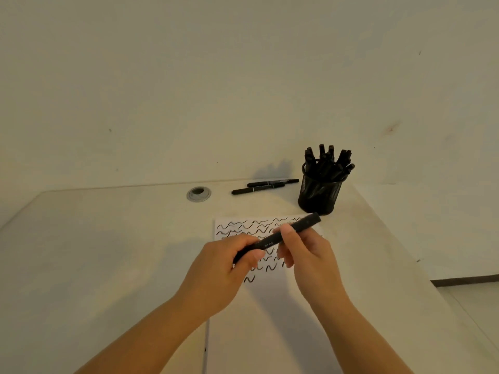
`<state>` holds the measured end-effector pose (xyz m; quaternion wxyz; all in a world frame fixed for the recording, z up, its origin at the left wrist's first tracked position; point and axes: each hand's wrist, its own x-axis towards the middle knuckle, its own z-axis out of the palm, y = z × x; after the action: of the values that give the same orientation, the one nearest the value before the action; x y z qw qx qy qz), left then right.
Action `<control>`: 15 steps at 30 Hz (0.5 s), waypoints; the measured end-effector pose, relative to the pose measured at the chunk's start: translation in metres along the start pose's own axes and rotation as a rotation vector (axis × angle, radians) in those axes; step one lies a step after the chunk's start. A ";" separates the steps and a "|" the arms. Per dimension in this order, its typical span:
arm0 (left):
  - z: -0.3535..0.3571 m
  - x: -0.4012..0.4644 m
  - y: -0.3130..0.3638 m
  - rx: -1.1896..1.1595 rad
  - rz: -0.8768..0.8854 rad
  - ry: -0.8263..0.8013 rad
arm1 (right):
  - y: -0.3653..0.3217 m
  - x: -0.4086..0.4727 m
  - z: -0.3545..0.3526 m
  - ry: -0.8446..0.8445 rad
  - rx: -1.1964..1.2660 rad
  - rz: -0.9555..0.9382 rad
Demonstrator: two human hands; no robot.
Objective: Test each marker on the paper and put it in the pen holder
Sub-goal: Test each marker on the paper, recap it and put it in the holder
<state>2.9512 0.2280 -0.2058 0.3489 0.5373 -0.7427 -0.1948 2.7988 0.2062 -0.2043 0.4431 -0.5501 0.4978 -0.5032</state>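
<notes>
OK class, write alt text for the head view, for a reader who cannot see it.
Both hands, left hand and right hand, grip one black marker above a paper covered in squiggles. Behind stand a full mesh pen holder and two loose markers on the table.

Both hands grip one black marker [280, 237] above the scribbled paper [270, 298].
The left hand [221, 273] holds its lower end, the right hand [305, 255] its middle; a full pen holder [320, 193] stands beyond, two markers [264, 185] lying beside it.
</notes>
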 end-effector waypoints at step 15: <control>-0.003 -0.057 0.007 0.554 0.225 0.097 | 0.005 -0.042 0.008 -0.274 0.328 0.373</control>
<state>2.9590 0.2841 -0.2173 0.2433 0.5350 -0.8050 0.0810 2.8064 0.2472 -0.2149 0.6745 -0.4327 0.4378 -0.4077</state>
